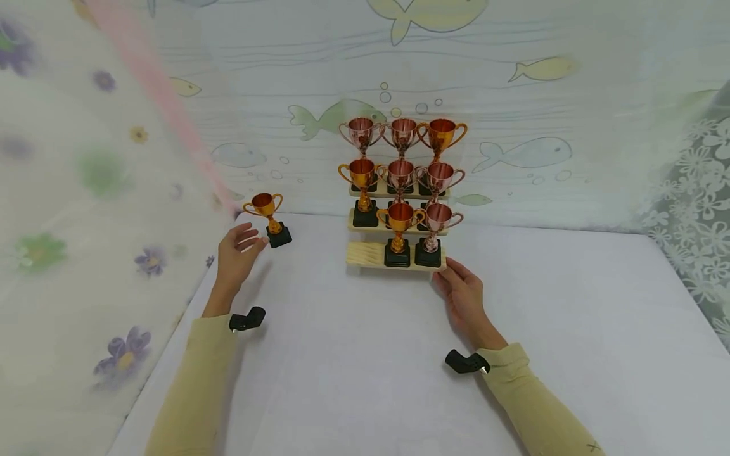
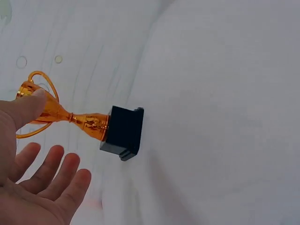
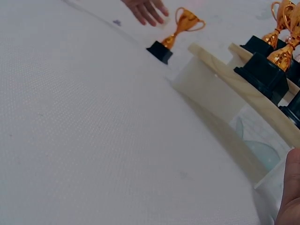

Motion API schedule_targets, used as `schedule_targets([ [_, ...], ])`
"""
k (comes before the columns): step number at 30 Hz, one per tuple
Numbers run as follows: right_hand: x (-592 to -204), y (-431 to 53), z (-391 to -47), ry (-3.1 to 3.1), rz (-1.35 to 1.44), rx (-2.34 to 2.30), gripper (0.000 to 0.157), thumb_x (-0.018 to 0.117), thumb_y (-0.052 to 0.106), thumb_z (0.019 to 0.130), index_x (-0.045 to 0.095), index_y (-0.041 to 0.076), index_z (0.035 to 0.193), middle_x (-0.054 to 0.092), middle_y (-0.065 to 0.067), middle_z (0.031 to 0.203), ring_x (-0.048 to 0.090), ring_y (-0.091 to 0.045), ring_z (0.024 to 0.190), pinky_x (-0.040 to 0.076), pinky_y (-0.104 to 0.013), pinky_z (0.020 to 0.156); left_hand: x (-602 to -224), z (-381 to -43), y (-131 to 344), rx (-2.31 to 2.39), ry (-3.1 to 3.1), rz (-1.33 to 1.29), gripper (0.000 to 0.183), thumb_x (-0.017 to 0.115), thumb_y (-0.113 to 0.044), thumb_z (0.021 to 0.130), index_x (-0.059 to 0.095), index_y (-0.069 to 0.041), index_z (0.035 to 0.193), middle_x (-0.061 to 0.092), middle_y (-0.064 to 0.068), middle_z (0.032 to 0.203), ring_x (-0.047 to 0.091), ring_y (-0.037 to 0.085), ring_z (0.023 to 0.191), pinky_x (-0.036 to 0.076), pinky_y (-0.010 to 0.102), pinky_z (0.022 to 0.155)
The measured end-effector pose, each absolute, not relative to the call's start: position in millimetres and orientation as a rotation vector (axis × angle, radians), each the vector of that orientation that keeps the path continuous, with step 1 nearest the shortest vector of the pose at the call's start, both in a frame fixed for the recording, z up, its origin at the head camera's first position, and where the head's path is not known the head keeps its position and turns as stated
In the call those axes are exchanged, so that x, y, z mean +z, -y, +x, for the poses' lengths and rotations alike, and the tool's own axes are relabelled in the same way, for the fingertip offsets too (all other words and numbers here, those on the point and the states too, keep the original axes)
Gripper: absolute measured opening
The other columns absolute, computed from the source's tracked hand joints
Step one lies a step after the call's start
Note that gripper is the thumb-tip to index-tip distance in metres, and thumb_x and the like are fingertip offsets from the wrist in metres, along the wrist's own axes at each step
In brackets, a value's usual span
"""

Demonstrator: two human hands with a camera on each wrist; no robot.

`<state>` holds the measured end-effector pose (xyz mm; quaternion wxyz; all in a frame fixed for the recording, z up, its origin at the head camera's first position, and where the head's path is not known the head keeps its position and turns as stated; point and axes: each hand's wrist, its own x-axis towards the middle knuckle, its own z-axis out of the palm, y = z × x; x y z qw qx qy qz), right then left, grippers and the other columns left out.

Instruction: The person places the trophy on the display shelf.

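Note:
A gold trophy cup (image 1: 264, 206) with two handles and a black square base stands on the white table at the left. My left hand (image 1: 236, 256) is beside it, fingers loosely bent and spread apart; in the left wrist view the thumb (image 2: 30, 110) overlaps the cup, and contact is unclear. My right hand (image 1: 464, 297) grips the right end of the three-tiered wooden rack (image 1: 365, 253), with the thumb (image 3: 291, 176) at its side. On the lowest board, a gold trophy (image 1: 400, 218) stands mid-board and a rose-coloured trophy (image 1: 438, 218) at the right.
The two upper boards each carry a row of gold and rose-coloured trophies (image 1: 362, 174). Behind the rack hangs a fish-patterned curtain (image 1: 530, 152). Flowered cloth (image 1: 120, 253) borders the table (image 1: 342, 354) on the left, and lacy fabric (image 1: 696, 171) hangs at the right.

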<state>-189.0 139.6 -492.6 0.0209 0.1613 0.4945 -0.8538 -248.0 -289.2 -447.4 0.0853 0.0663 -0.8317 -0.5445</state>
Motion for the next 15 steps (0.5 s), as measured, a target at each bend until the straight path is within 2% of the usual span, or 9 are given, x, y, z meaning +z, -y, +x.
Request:
schedule_targets([
  [2, -492.5, -139.2, -188.6, -1.54, 0.51, -2.643, 0.047, 0.048, -0.002, 0.104, 0.036, -0.008, 0.149, 0.05, -0.009, 0.134, 0.063, -0.005, 0.102, 0.053, -0.019, 0.1, -444.7, -256.1, 288.6, -1.659, 2.404, 0.249, 0.068, 0.073, -0.02, 0.096, 0.04, -0.003, 0.153, 0.05, 0.022, 0.147, 0.052, 0.035, 0.134, 0.048, 0.036, 0.112],
  [4, -492.4, -139.1, -188.2, -1.549, 0.512, -2.631, 0.048, 0.048, -0.001, 0.105, 0.036, -0.008, 0.15, 0.052, -0.008, 0.132, 0.063, -0.004, 0.102, 0.053, -0.019, 0.1, -443.2, -264.6, 287.6, -1.695, 2.323, 0.288, 0.073, 0.077, -0.02, 0.092, 0.039, -0.005, 0.153, 0.048, 0.02, 0.149, 0.049, 0.035, 0.137, 0.045, 0.04, 0.116],
  [10, -493.8, -139.5, -189.1, -1.536, 0.497, -2.649, 0.046, 0.049, -0.001, 0.105, 0.037, -0.009, 0.148, 0.053, -0.006, 0.129, 0.063, -0.005, 0.103, 0.053, -0.019, 0.1, -442.0, -285.3, 283.1, -1.818, 2.153, 0.279, 0.082, 0.083, -0.017, 0.086, 0.037, -0.01, 0.155, 0.043, 0.016, 0.152, 0.048, 0.031, 0.138, 0.042, 0.038, 0.118],
  [15, -494.6, -140.5, -189.9, -1.538, 0.49, -2.645, 0.047, 0.049, 0.0, 0.105, 0.035, -0.009, 0.149, 0.052, -0.007, 0.133, 0.063, -0.005, 0.106, 0.052, -0.019, 0.101, -439.6, -293.6, 275.3, -1.88, 2.098, 0.241, 0.08, 0.082, -0.011, 0.086, 0.039, -0.009, 0.154, 0.044, 0.014, 0.151, 0.051, 0.028, 0.136, 0.045, 0.036, 0.115],
])
